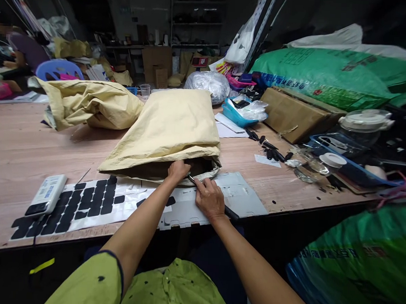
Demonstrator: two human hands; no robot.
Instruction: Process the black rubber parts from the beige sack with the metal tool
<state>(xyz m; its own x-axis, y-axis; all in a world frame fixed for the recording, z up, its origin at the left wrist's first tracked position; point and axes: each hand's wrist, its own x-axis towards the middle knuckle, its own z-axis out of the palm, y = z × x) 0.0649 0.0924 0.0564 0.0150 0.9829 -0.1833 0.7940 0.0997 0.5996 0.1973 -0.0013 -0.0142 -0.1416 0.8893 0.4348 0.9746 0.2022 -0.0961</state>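
A big yellow paper sack [172,127] lies flat on the wooden table [15,151], its open mouth facing me. My left hand [178,169] grips the near edge of that mouth, fingers tucked inside. My right hand [208,198] holds a thin black tool [232,213] like a pen, with its tip pointing at the sack's opening. Both hands rest over a grey flat sheet [238,192]. Left of it lies a white sheet with several black pads [84,202].
A second crumpled yellow sack [90,103] lies at the back left. A white device [47,193] rests on the pad sheet. A cardboard box [293,113], blue trays [237,115], small black parts [269,148] and green sacks [329,72] fill the right. A person sits far left.
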